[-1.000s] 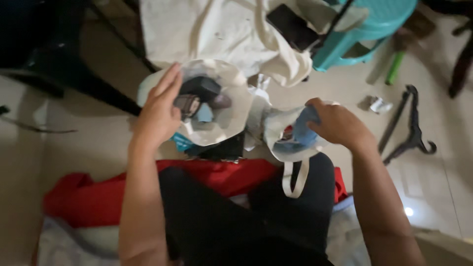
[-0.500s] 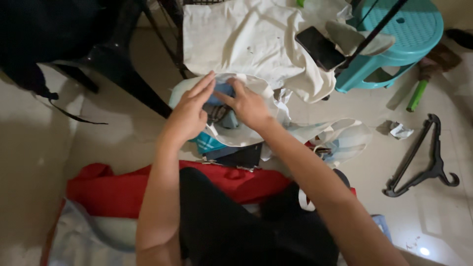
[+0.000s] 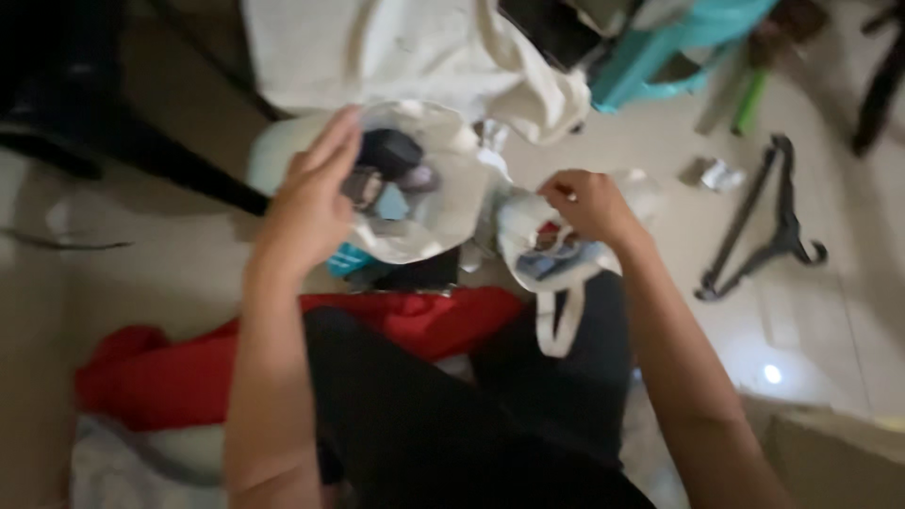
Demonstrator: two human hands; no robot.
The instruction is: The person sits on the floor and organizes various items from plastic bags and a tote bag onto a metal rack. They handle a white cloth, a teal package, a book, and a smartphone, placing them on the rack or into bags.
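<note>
The left hand (image 3: pixel 316 203) is gripping the near rim of a white plastic bag (image 3: pixel 443 188), its fingers (image 3: pixel 335 141) stretched flat along the edge and holding the mouth open. Dark, bundled items (image 3: pixel 391 155) are lying inside it. The right hand (image 3: pixel 584 203) is pinching the top of a 2nd, smaller white bag (image 3: pixel 551 254), fingers clenched on its edge. Both bags are sitting on the floor (image 3: pixel 660 217) just beyond the person's knees, beside a red cloth (image 3: pixel 189 372). A black hanger (image 3: pixel 764 226) is lying well apart to the right.
</note>
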